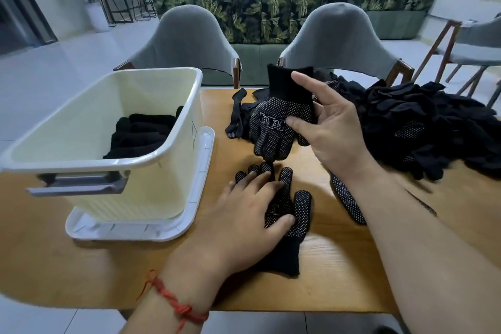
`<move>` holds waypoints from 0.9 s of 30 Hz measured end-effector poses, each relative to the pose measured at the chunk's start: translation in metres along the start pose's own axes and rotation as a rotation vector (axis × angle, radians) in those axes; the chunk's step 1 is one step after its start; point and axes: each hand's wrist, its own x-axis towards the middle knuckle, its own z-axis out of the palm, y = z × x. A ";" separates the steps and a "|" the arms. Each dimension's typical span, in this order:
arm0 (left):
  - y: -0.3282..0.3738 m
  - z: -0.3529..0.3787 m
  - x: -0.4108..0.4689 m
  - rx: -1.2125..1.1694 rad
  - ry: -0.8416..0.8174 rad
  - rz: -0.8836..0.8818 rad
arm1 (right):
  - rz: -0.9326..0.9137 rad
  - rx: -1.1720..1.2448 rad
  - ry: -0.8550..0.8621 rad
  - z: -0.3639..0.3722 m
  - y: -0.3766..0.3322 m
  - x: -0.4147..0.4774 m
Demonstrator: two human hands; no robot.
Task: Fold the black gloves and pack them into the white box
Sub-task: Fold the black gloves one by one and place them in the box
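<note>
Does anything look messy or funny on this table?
Nothing is spilled or torn. The white box stands on what looks like its own lid, which is unusual. The unfolded gloves on the right are a jumbled heap, and one glove lies half under the right forearm.

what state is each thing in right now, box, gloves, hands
white box: open, lid off, partly filled with folded gloves
lid: flat under the box
flat glove: spread on the table, dotted side up, unfolded
held glove: lifted, cuff up, fingers hanging
glove pile: loose, unfolded heap
left hand: open, pressing the flat glove
right hand: pinching the held glove
</note>
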 end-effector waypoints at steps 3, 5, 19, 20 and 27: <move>0.000 0.003 0.000 0.005 0.010 -0.003 | 0.009 -0.029 -0.028 0.000 0.004 -0.001; 0.000 0.003 0.000 0.009 0.006 -0.007 | -0.014 -0.065 -0.036 0.002 0.004 -0.002; 0.001 0.003 0.003 -0.003 0.028 -0.003 | -0.041 -0.053 -0.062 0.017 -0.001 -0.019; 0.001 0.002 0.004 -0.017 0.039 0.000 | -0.015 -0.050 -0.070 0.018 -0.004 -0.021; -0.015 -0.019 -0.015 -0.135 0.040 -0.015 | 0.145 -0.054 -0.057 0.014 -0.031 -0.057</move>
